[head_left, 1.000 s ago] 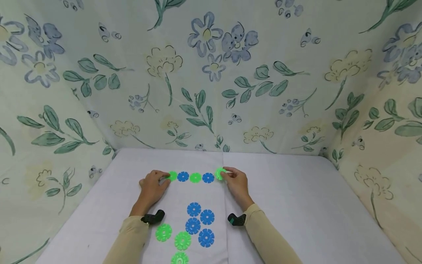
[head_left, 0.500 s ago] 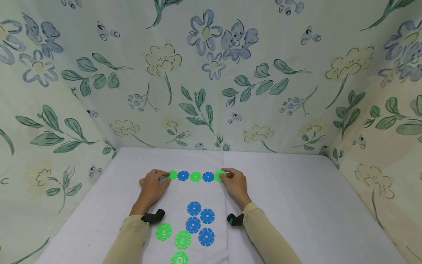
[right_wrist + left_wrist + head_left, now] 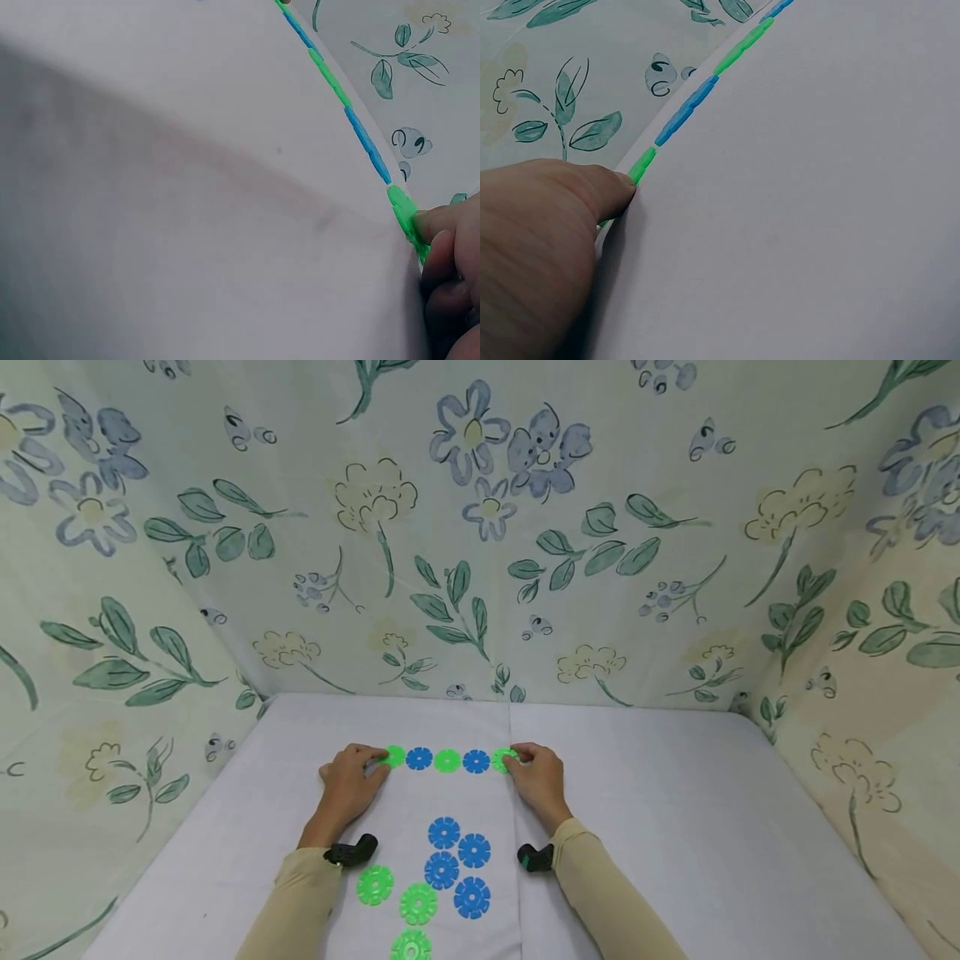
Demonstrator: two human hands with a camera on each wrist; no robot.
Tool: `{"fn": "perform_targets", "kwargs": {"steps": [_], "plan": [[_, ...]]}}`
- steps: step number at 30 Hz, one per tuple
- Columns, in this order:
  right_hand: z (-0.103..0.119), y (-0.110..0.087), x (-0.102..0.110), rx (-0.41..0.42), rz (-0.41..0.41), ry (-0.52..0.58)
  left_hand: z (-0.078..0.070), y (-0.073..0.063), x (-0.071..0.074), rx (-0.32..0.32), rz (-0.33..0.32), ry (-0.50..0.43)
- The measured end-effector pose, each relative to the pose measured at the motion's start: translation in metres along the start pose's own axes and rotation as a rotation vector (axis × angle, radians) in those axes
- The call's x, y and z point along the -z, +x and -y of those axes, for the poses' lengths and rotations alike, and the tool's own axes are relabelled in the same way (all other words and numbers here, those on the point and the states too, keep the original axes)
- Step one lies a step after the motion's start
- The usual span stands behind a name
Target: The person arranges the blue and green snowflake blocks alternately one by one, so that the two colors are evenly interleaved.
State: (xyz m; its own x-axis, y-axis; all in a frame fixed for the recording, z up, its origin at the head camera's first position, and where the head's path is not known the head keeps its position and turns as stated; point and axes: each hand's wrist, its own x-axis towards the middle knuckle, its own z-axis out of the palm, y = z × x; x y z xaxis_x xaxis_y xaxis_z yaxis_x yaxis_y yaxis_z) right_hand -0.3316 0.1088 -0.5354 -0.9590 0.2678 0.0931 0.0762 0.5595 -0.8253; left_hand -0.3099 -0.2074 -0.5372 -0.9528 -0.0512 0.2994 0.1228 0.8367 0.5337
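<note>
A row of notched plastic discs, alternating green and blue, runs across the far part of the white cloth. My left hand (image 3: 350, 785) is at the left end, its thumb and index finger pinching the outer edge of a green disc (image 3: 394, 757). At the right end my right hand (image 3: 542, 781) holds another green disc (image 3: 501, 759) between thumb and fingers, beside a blue disc (image 3: 476, 762). Between the ends lie a second blue disc (image 3: 419, 758) and a middle green disc (image 3: 447, 761). In the right wrist view the held green disc (image 3: 403, 210) is partly hidden by fingertips.
Nearer my body, several loose blue discs (image 3: 442, 870) lie in a cluster, with 3 loose green discs (image 3: 417, 903) to their left and below. A crease (image 3: 514, 835) runs along the white cloth. Flower-patterned curtains (image 3: 465, 610) stand behind and at both sides.
My right hand has lowered its green disc slightly, so it now lies level with the row beside the blue disc. My left hand keeps its place at the left end.
</note>
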Motion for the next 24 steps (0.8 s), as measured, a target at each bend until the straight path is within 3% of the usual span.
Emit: {"fn": "perform_targets", "kwargs": {"steps": [24], "plan": [[0.0043, -0.0044, 0.0047, 0.003, 0.010, -0.022, 0.0007, 0.0001, -0.0006, -0.001, -0.003, 0.000]]}}
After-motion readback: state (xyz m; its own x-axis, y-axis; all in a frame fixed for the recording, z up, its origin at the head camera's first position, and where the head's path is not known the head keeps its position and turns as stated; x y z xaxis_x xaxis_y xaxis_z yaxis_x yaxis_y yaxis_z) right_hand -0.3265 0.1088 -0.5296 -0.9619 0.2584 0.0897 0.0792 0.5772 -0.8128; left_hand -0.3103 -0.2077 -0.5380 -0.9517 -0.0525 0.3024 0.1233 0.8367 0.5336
